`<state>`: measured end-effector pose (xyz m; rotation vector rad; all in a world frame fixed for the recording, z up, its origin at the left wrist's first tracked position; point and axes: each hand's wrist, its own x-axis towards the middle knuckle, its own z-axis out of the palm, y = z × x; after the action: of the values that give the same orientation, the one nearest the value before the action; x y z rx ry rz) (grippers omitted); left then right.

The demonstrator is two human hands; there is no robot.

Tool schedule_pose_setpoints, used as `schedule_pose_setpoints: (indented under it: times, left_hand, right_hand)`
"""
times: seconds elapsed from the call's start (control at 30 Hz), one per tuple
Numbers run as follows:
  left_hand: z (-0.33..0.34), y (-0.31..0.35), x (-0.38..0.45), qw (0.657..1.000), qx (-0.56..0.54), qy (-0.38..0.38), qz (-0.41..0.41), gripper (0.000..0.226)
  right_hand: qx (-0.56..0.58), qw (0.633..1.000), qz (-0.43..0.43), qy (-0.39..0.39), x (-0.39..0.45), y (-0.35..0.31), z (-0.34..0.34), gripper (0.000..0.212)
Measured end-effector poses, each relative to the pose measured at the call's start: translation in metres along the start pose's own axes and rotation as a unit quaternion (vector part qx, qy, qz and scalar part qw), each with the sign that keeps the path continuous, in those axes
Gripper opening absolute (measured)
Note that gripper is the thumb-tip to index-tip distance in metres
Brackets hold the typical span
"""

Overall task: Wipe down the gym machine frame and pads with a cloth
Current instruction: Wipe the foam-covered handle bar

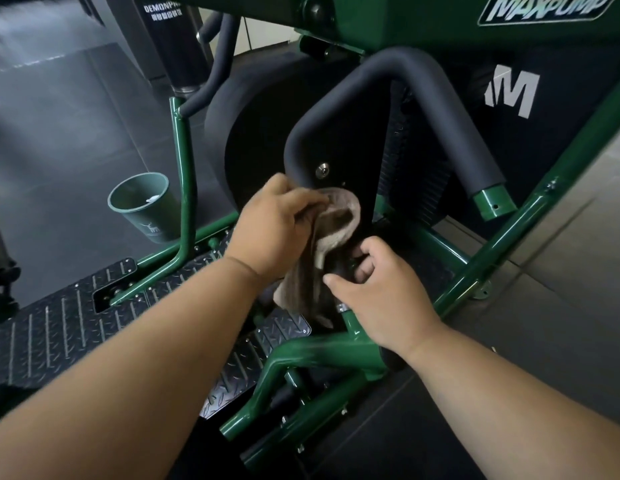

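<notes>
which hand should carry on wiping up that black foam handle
Left. The left hand already grips the cloth right at the lower end of the foam handle. The right hand is lower, its fingers curled on a dark part near the green frame.

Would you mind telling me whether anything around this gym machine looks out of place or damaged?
One thing stands out: a green cup stands on the dark floor beside the machine's green frame, with something white inside. No damage or spill shows. The left hand holds the cloth at the black padded bar.
</notes>
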<state>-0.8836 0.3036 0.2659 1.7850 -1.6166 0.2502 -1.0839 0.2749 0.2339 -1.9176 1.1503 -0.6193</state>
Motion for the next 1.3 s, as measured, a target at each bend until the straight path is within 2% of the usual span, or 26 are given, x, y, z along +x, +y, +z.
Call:
schedule_pose_setpoints:
  times: [0.07, 0.17, 0.27, 0.33, 0.4, 0.57, 0.7, 0.83, 0.93, 1.03, 1.1, 1.3]
  left_hand:
    - [-0.009, -0.004, 0.021, 1.0, 0.025, 0.016, -0.001, 0.022]
    - [-0.022, -0.019, 0.053, 0.994, 0.074, 0.058, -0.047, 0.029]
    - [-0.021, -0.022, 0.056, 0.997, 0.037, 0.021, -0.069, 0.029]
    - [-0.013, -0.015, 0.035, 0.998, 0.036, -0.019, -0.05, 0.041]
    - [-0.004, -0.009, 0.011, 0.998, 0.023, -0.021, -0.046, 0.046]
    - [0.005, 0.003, -0.015, 0.998, -0.047, 0.02, -0.037, 0.024]
    - [0.0, 0.017, -0.039, 0.995, -0.087, -0.053, -0.017, 0.019]
    - [-0.01, 0.023, -0.051, 0.986, -0.098, -0.132, 0.022, 0.021]
    - [-0.013, 0.018, -0.03, 0.993, -0.04, -0.107, 0.041, 0.023]
    - [-0.007, 0.023, -0.013, 0.999, -0.023, -0.048, 0.005, 0.022]
    - [-0.003, 0.03, -0.015, 0.999, -0.013, -0.039, -0.016, 0.019]
    - [-0.013, 0.037, -0.049, 0.986, -0.08, -0.147, -0.008, 0.02]
  right_hand:
    - [0.011, 1.0, 0.001, 0.0, 0.0, 0.001, 0.001, 0.041]
    - [0.02, 1.0, 0.002, 0.0, 0.0, 0.003, 0.002, 0.04]
    - [0.028, 1.0, 0.003, -0.005, 0.001, 0.003, 0.002, 0.04]
    - [0.026, 1.0, 0.002, -0.003, 0.001, 0.004, 0.002, 0.042]
    - [0.022, 1.0, 0.001, -0.003, 0.001, 0.004, 0.002, 0.043]
    - [0.019, 1.0, 0.002, -0.008, 0.001, 0.004, 0.002, 0.045]
    - [0.016, 1.0, -0.001, 0.005, 0.003, 0.005, 0.003, 0.051]
    - [0.076, 0.997, -0.007, -0.01, 0.004, 0.006, 0.004, 0.059]
    - [0.059, 0.998, -0.011, -0.014, 0.005, 0.006, 0.004, 0.059]
    - [0.039, 0.999, -0.006, -0.005, 0.003, 0.006, 0.004, 0.067]
    - [0.042, 0.999, -0.007, -0.003, 0.003, 0.007, 0.003, 0.072]
    - [0.06, 0.998, -0.015, -0.01, 0.002, 0.006, 0.001, 0.091]
